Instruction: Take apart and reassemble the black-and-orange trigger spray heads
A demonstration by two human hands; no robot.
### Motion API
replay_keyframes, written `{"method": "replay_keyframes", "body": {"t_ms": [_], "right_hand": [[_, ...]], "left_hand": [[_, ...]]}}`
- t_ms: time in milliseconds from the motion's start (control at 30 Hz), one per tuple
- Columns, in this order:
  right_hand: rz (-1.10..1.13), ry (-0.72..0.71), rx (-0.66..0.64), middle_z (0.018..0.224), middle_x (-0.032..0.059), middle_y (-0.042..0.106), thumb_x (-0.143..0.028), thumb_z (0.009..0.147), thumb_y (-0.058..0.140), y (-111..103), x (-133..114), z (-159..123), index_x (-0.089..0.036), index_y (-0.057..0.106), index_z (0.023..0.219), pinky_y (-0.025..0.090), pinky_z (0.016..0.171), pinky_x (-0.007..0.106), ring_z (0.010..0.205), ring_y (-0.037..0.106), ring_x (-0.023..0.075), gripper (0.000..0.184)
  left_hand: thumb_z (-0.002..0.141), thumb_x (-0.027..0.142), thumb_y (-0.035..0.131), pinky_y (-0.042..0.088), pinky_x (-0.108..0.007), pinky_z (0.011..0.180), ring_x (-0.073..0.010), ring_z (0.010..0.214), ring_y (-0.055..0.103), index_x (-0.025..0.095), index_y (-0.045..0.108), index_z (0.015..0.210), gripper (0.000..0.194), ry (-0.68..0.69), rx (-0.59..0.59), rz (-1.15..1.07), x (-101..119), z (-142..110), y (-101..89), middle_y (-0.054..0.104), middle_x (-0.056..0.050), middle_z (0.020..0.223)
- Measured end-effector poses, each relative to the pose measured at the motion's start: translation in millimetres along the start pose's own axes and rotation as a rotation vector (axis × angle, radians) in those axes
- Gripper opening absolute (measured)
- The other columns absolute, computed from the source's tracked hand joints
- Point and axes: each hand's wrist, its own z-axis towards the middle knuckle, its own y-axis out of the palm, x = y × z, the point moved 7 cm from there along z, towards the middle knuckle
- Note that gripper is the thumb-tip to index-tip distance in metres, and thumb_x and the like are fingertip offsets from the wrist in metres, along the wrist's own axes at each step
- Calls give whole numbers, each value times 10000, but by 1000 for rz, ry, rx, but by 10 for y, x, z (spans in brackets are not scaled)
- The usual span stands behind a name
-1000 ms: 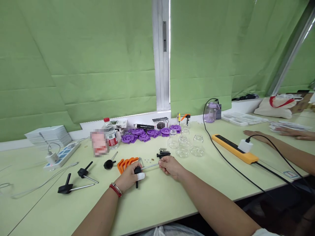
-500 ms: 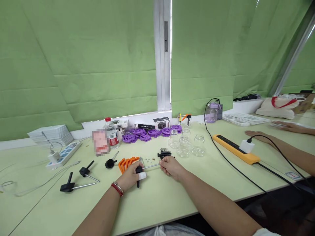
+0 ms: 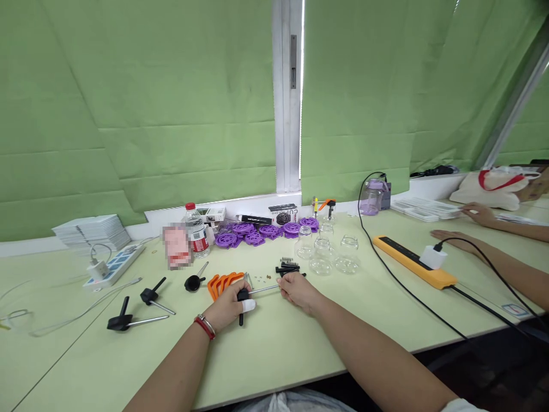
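Observation:
My left hand [image 3: 226,308], its thumb wrapped in white, is closed around a black plastic part with a metal rod [image 3: 265,289], which points right. The fingertips of my right hand [image 3: 298,292] pinch the rod's far end. Orange crank-shaped pieces [image 3: 223,282] lie just behind my left hand. Black handles [image 3: 288,268] and springs [image 3: 286,260] are just beyond my right hand, with tiny metal pieces [image 3: 269,277] beside them. On the left lie similar black parts with rods, one in front [image 3: 120,322], another behind it [image 3: 150,296], and a third [image 3: 194,282] near the orange pieces.
Purple plastic rings [image 3: 253,236] line the back, near a water bottle [image 3: 198,237]. Clear glass jars [image 3: 321,260] stand right of them. A yellow power strip [image 3: 412,266] and black cable lie to the right, near a co-worker's hands [image 3: 448,236]. A white power strip [image 3: 118,264] is left.
The view has shifted slightly. Both my hands keep the same hold on the black part and rod. At far right, one of the co-worker's hands has moved left, toward the white sheets.

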Motion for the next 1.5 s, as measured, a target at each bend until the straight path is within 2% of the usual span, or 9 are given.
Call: {"method": "replay_keyframes", "body": {"t_ms": [333, 533, 833, 1000, 1133, 1233, 1333, 1500], "right_hand": [[26, 9, -13, 481, -36, 481, -421, 870, 434, 26, 30, 27, -166, 446, 623, 202, 364, 175, 337, 307, 29, 356], [44, 24, 4, 508, -43, 503, -424, 866, 445, 20, 64, 41, -175, 448, 666, 186, 333, 175, 324, 309, 32, 319], [31, 12, 24, 481, -19, 510, -473, 865, 437, 23, 94, 80, -168, 430, 611, 213, 332, 172, 323, 334, 34, 397], [102, 56, -37, 519, -7, 536, -526, 884, 340, 17, 94, 57, -163, 476, 691, 217, 310, 169, 327, 371, 45, 433], [154, 27, -112, 576, -25, 579, -419, 875, 435, -1, 51, 25, -186, 475, 808, 219, 306, 166, 328, 387, 45, 245], [162, -3, -141, 610, -36, 594, -285, 837, 511, -2, 12, -5, -190, 457, 796, 214, 313, 157, 337, 392, 32, 117], [146, -3, -137, 568, -51, 571, -249, 839, 501, 6, -15, -34, -187, 444, 749, 210, 316, 158, 325, 366, 26, 123], [93, 30, -116, 465, -62, 501, -292, 883, 433, 26, -43, -74, -179, 434, 671, 196, 314, 166, 299, 323, 29, 240]], "left_hand": [[641, 315, 666, 345, -222, 562, -110, 622, 412, 198, 487, 825, 282, 2, -16, -48, -14, 5, 9, 482, 37, 731], [644, 308, 665, 338, -220, 554, -100, 588, 410, 202, 487, 827, 277, -18, -18, -99, -50, 8, 16, 473, 42, 714], [645, 341, 671, 341, -219, 560, -107, 610, 417, 196, 491, 817, 288, -4, -12, -53, 2, 8, 11, 485, 36, 724], [652, 362, 672, 337, -218, 551, -102, 595, 411, 197, 482, 818, 301, -18, -18, -99, -4, 5, 7, 472, 40, 711], [655, 369, 671, 339, -218, 553, -101, 589, 414, 200, 480, 817, 303, -21, -7, -96, -24, 8, -7, 463, 46, 696], [650, 375, 672, 340, -216, 551, -102, 589, 417, 200, 481, 817, 309, -30, -1, -85, -42, 11, -11, 463, 46, 695], [650, 378, 669, 338, -215, 550, -102, 589, 418, 201, 481, 819, 309, -24, -10, -89, -49, 16, -6, 468, 44, 698], [649, 382, 665, 335, -217, 545, -101, 583, 416, 203, 477, 819, 310, -25, -11, -82, -51, 23, -4, 463, 42, 702]]}}
